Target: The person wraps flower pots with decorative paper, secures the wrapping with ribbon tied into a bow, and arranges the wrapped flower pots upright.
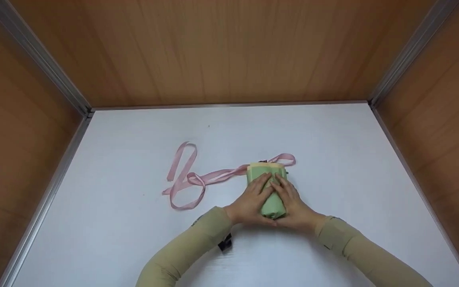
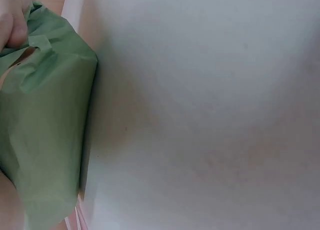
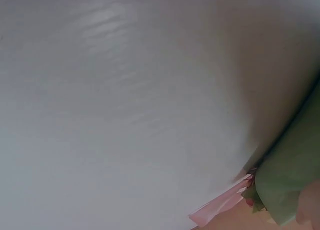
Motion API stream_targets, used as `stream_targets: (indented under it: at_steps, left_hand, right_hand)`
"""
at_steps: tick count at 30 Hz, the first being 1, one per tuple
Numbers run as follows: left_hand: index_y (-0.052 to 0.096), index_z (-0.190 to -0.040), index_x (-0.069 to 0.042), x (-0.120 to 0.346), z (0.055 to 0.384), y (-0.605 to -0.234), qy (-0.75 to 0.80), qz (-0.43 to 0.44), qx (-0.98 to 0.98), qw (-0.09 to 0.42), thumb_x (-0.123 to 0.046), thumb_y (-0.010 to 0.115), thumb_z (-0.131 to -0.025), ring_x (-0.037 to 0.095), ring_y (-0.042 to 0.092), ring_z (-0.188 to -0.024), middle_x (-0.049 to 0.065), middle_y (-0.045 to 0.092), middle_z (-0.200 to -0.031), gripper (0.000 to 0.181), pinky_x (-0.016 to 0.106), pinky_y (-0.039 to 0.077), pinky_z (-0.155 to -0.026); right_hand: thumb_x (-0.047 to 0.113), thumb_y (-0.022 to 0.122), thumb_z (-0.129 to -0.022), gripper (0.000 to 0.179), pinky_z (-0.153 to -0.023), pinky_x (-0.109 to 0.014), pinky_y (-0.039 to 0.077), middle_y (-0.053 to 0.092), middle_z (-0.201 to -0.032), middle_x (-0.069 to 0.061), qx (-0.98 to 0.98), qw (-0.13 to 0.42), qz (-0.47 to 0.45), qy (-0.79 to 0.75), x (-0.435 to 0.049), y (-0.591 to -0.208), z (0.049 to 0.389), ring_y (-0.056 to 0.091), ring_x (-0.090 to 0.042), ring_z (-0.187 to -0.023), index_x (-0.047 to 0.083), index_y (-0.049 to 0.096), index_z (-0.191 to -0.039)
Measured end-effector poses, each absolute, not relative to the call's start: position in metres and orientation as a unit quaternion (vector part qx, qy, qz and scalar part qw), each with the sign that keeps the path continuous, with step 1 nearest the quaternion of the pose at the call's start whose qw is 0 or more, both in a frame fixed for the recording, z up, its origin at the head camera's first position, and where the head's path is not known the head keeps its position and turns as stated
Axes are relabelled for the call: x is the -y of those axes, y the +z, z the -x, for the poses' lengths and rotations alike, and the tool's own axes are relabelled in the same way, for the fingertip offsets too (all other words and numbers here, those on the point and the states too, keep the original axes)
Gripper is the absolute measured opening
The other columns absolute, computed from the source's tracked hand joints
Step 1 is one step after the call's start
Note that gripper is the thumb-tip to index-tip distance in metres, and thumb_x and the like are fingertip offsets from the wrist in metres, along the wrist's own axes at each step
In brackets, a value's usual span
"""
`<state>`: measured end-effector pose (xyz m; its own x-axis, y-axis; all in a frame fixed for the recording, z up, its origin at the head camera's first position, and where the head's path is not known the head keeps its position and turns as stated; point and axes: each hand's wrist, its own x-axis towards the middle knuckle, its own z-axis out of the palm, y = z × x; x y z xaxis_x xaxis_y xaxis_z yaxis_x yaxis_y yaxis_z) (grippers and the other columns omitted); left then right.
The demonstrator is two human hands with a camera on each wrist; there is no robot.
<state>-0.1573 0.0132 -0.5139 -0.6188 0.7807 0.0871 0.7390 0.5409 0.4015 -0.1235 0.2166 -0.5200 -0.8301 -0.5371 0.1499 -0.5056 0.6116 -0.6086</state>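
Note:
A bundle wrapped in green paper (image 1: pixel 272 205) lies on the white table, with a pale yellow layer showing at its far end. My left hand (image 1: pixel 249 205) grips it from the left and my right hand (image 1: pixel 298 211) from the right. The fingers of both hands lie over its top, and the thumbs meet at its near end. In the left wrist view, fingertips press the crumpled, gathered end of the green wrapping (image 2: pixel 47 135). Small leaves and a bit of red (image 3: pixel 252 200) stick out of the other end in the right wrist view.
A long pink ribbon (image 1: pixel 217 175) lies in loops left of the bundle, passes behind its far end and comes out in a loop at the right. Beside my left forearm is a small black object (image 1: pixel 225 242). Wooden panels (image 1: pixel 229 52) enclose the table at the back and sides.

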Motion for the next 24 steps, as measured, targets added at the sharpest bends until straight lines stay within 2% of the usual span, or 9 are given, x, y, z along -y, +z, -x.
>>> stream_targets:
  at_steps: [5,7,9,12,14,16,20,24]
  left_hand:
    - [0.024,-0.15,-0.021,-0.013,0.157,-0.517,0.211,-0.429,-0.878,0.035,-0.064,0.07,-0.072,0.031,0.011,-0.145,0.017,0.01,-0.156,0.1,0.049,0.022,-0.115]
    - [0.026,-0.149,-0.023,-0.013,0.157,-0.517,0.211,-0.428,-0.878,0.035,-0.062,0.069,-0.074,0.031,0.011,-0.145,0.017,0.011,-0.156,0.096,0.048,0.022,-0.115]
    - [0.028,-0.149,-0.023,-0.013,0.156,-0.517,0.212,-0.426,-0.879,0.037,-0.06,0.069,-0.075,0.03,0.011,-0.145,0.016,0.011,-0.157,0.092,0.047,0.023,-0.115]
    - [0.03,-0.147,-0.025,-0.013,0.156,-0.516,0.216,-0.419,-0.88,0.047,-0.056,0.07,-0.076,0.028,0.011,-0.145,0.014,0.01,-0.157,0.088,0.046,0.023,-0.115]
    - [0.031,-0.146,-0.025,-0.013,0.156,-0.516,0.22,-0.414,-0.882,0.052,-0.055,0.071,-0.075,0.027,0.011,-0.145,0.013,0.01,-0.157,0.087,0.045,0.023,-0.115]
    - [0.031,-0.146,-0.025,-0.013,0.156,-0.515,0.222,-0.41,-0.883,0.053,-0.055,0.072,-0.075,0.027,0.011,-0.145,0.012,0.01,-0.157,0.087,0.044,0.024,-0.114]
    - [0.032,-0.145,-0.025,-0.013,0.156,-0.515,0.225,-0.41,-0.882,0.053,-0.055,0.072,-0.074,0.026,0.011,-0.145,0.012,0.01,-0.157,0.087,0.044,0.023,-0.115]
    - [0.032,-0.145,-0.024,-0.013,0.155,-0.516,0.23,-0.412,-0.88,0.052,-0.055,0.071,-0.075,0.027,0.011,-0.145,0.013,0.011,-0.157,0.086,0.043,0.021,-0.116]
  right_hand:
    - [0.04,0.076,-0.077,0.097,-0.105,-0.066,0.023,0.003,-0.155,-0.014,-0.887,0.078,0.312,-0.331,-0.223,-0.512,0.128,0.006,-0.042,-0.14,0.017,0.015,-0.149]
    - [0.035,0.071,-0.082,0.088,-0.105,-0.068,0.02,0.005,-0.155,-0.017,-0.87,0.095,0.316,-0.367,-0.227,-0.507,0.132,0.005,-0.043,-0.14,0.014,0.018,-0.15]
    - [0.028,0.065,-0.087,0.074,-0.105,-0.068,0.019,0.012,-0.154,-0.02,-0.857,0.094,0.303,-0.407,-0.231,-0.502,0.138,0.009,-0.044,-0.14,0.008,0.028,-0.147]
    - [0.022,0.057,-0.094,0.049,-0.108,-0.063,0.02,0.027,-0.15,-0.021,-0.856,0.075,0.217,-0.464,-0.236,-0.494,0.153,0.02,-0.041,-0.139,0.003,0.045,-0.138]
    - [0.021,0.052,-0.097,0.04,-0.108,-0.059,0.025,0.035,-0.145,-0.021,-0.866,0.051,0.141,-0.478,-0.24,-0.492,0.167,0.03,-0.04,-0.134,0.0,0.051,-0.131]
    - [0.02,0.052,-0.098,0.038,-0.107,-0.054,0.03,0.038,-0.143,-0.021,-0.873,0.036,0.072,-0.48,-0.245,-0.494,0.184,0.036,-0.039,-0.13,-0.003,0.053,-0.128]
    - [0.015,0.052,-0.097,0.043,-0.104,-0.053,0.035,0.033,-0.143,-0.028,-0.896,0.036,0.012,-0.443,-0.254,-0.503,0.211,0.039,-0.044,-0.126,-0.009,0.045,-0.132]
    - [0.017,0.048,-0.097,0.053,-0.109,-0.055,0.028,0.027,-0.146,-0.032,-0.92,0.067,0.0,-0.386,-0.255,-0.514,0.225,0.031,-0.048,-0.131,-0.01,0.034,-0.14]
